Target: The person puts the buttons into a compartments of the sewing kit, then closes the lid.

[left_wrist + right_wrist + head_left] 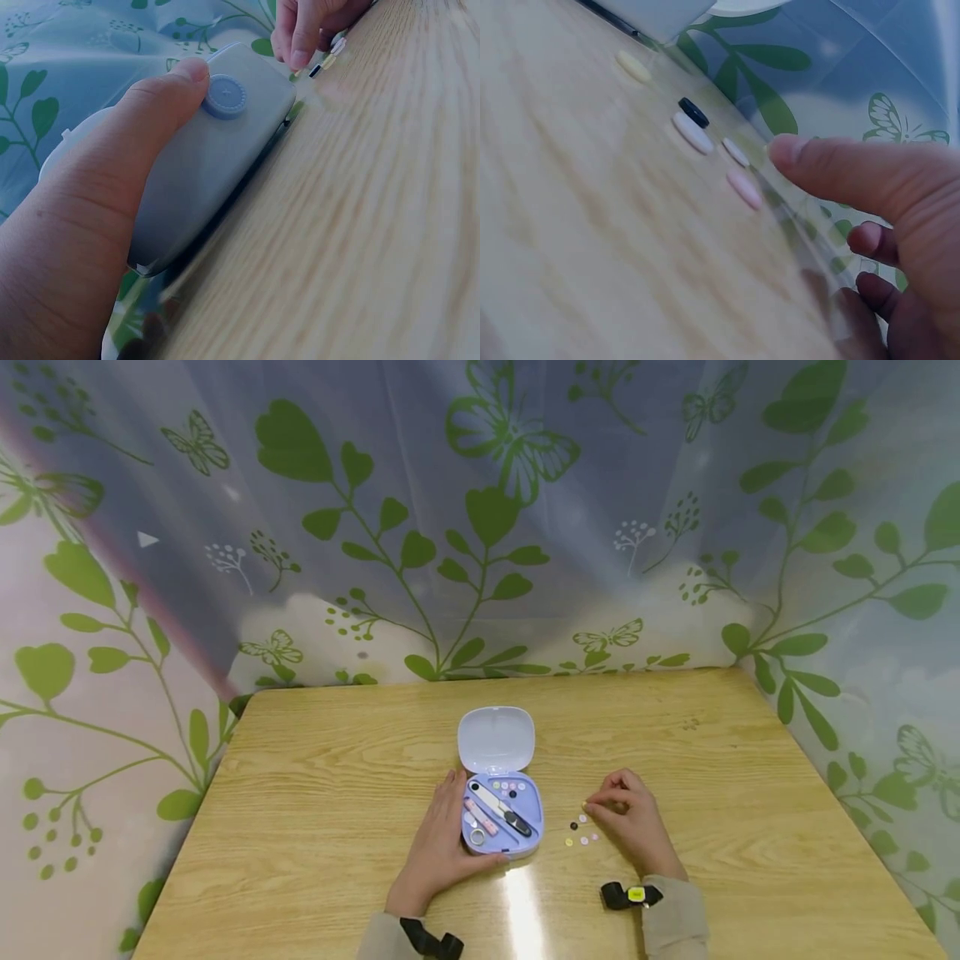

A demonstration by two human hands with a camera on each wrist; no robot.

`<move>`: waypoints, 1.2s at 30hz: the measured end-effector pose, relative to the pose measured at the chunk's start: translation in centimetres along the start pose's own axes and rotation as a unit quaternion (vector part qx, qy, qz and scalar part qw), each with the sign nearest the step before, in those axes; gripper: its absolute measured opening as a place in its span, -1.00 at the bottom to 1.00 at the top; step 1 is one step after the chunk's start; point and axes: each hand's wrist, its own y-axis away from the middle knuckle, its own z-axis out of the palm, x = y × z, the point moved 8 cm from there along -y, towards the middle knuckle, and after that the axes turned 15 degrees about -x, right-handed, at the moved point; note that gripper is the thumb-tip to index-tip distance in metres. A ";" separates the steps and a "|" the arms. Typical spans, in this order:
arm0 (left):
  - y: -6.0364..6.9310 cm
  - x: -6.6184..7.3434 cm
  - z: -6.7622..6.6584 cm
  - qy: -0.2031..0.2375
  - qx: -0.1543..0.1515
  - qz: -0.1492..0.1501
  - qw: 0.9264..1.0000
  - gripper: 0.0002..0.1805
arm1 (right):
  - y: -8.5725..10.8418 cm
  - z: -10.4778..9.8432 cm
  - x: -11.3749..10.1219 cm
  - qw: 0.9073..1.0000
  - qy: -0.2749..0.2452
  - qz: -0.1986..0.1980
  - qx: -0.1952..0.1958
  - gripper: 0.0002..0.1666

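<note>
A light-blue sewing kit box [537,827] stands on the table with its white lid [496,739] raised at the back. My left hand [437,852] holds its left side with the fingers, and its thumb lies along the front, touching the round latch [226,96]. Inside are thread snips [501,810], a pink-patterned strip [481,817], a ring-shaped item [477,837] and several buttons [512,794]. To the right, my right hand [633,818] pinches a tiny yellowish button [586,806] between thumb and forefinger, mostly covered by the fingertips.
Several loose buttons lie on the table between box and right hand: a black one [694,112], a yellow one [634,66], a pink one [744,190] and white ones [693,133]. The wooden table [330,760] meets a leaf-patterned curtain [420,527] behind.
</note>
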 end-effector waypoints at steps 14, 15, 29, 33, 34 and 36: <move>-0.1 -0.4 0.3 -0.002 -0.003 -0.007 1.000 0.52 | -1.6 -0.1 -5.2 0.995 0.042 -0.089 0.017 -0.83; -0.1 -0.4 0.3 -0.004 -0.002 -0.007 1.000 0.52 | -1.8 -0.1 -5.1 0.993 0.053 -0.103 0.018 -0.80; -0.1 -0.4 0.3 -0.007 -0.004 -0.006 1.000 0.51 | -3.9 1.0 -9.0 0.978 0.077 -0.195 0.009 -0.75; -0.1 -0.6 0.4 -0.006 -0.008 -0.010 1.000 0.52 | -4.3 1.7 -10.4 0.979 0.070 -0.194 -0.001 -0.77; -0.1 -0.6 0.4 -0.006 -0.008 -0.010 1.000 0.52 | -4.5 1.9 -10.3 0.978 0.070 -0.195 -0.003 -0.77; -0.1 -0.5 0.4 -0.006 -0.008 -0.010 1.000 0.52 | -4.8 2.5 -9.6 0.978 0.071 -0.196 -0.007 -0.76</move>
